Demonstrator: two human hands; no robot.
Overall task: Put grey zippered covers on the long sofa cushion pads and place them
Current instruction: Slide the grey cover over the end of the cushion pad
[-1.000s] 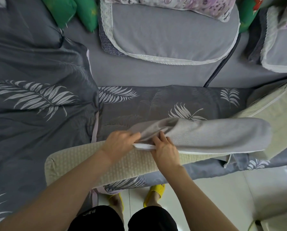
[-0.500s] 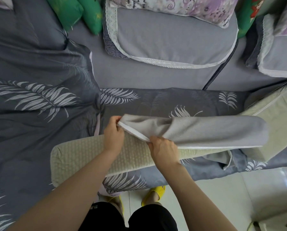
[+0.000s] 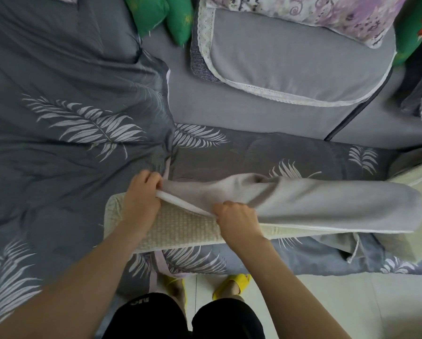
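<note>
Both hands have drawn the mouth of the grey cover point(image 3: 327, 206) further left along the cushion pad point(image 3: 180, 228). The left hand point(image 3: 141, 194) and right hand point(image 3: 236, 218) each clench its white-piped edge. The pad lies left to right across the lower middle of the frame, and its bare end sits just left of the left hand, the nearer one. Its right part is hidden inside the cover, so how far it is seated cannot be told.

Grey cover point(image 3: 315, 204), cream woven pad point(image 3: 178, 228), grey leaf-print throw point(image 3: 58, 148), yellow slippers point(image 3: 232, 286)
</note>
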